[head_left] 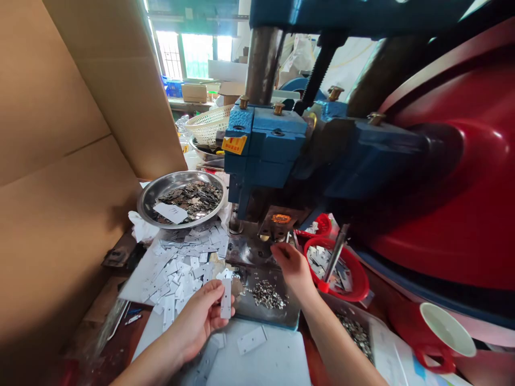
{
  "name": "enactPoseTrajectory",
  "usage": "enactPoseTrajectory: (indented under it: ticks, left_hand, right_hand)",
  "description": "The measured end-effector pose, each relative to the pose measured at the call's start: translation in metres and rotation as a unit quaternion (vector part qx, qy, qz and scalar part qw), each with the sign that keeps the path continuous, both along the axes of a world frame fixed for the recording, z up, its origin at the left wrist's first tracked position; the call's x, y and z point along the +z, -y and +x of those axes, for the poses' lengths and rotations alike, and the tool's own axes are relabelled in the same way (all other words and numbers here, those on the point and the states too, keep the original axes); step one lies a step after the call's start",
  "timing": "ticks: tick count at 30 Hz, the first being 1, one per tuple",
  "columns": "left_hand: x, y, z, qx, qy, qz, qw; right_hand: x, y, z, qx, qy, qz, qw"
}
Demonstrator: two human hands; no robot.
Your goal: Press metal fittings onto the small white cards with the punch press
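The left hand (201, 316) has its grip closed on a flat, pale grey rectangular metal plate with small holes (226, 303); the thumb lies on its face, and the plate stands almost upright. The right hand (293, 268) is farther forward, with its fingertips close under the tool head of a blue-painted metal press (265, 139). Its fingers are bent and near to each other, but I cannot tell whether this grip holds something.

Between the two grips, a loose pile of tiny shiny metal pieces (268, 295) lies on a dark flat steel base (247, 313). To the left of the left grip, and also beyond it, there is a wide heap of pale flat metal plates (187, 262), many of them overlapping. Behind this heap stands a round, shallow stainless steel bowl (145, 212), filled with dark thin metal parts (197, 195), and a white paper tag (171, 213) lies on top of them. One single pale plate with holes (252, 340) rests below and to the right of the left grip, on a white flat sheet (277, 364).

Just to the right of the right grip is a round red plastic basket (364, 287) containing more pale plates. Farther right stands a red mug with white inside (446, 332).
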State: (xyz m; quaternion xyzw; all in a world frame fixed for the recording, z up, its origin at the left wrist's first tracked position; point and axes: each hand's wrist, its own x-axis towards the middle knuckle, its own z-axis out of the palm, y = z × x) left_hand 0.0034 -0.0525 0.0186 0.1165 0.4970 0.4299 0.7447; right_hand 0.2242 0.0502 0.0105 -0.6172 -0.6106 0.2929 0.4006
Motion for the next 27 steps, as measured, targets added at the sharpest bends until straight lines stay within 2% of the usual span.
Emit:
enactPoseTrajectory:
  ticks: [4,12,19,27]
  left_hand:
    - [0.001,0.001,-0.001,-0.007,-0.003,0.007,1.000]
    - [-0.004,0.000,-0.010,-0.018,-0.030,0.024,0.999]
    - [0.000,-0.003,-0.008,-0.038,-0.034,0.050,0.997]
    - [0.002,-0.010,-0.010,-0.023,-0.006,0.040,0.999]
  right_hand:
    - [0.009,-0.026,-0.007,0.047,0.117,0.011,0.992]
    - [0.011,-0.047,-0.011,0.107,0.138,0.023,0.984]
    - [0.007,-0.043,-0.006,0.097,0.135,0.006,0.986]
    - [0.015,-0.039,-0.003,0.066,0.107,0.000,0.992]
